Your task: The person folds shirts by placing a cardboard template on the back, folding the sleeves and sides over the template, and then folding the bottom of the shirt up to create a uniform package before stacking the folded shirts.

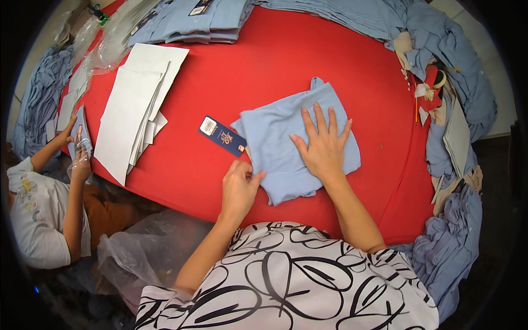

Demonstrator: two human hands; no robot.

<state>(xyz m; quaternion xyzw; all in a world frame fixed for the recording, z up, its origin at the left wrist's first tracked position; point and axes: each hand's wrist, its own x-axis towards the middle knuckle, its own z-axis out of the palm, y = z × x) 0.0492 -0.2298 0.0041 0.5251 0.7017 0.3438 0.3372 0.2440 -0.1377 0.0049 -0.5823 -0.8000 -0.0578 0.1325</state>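
Observation:
A light blue folded garment (280, 137) lies in front of me on a red-covered table (220, 82). My right hand (323, 143) rests flat on its right part, fingers spread. At its lower left edge, my left hand (240, 187) is closed, thumb and fingertips pinching the cloth. A dark blue hang tag (222, 135) with a white label sticks out past the garment's left side. Whatever joins the tag to the garment is hidden.
White card sheets (137, 99) lie stacked at left. Folded blue garments (203, 19) are piled at the back, loose blue cloth (451, 66) along the right. Another person (49, 214) at far left handles a bagged garment (81, 137). Scissors and tape (437, 82) lie at right.

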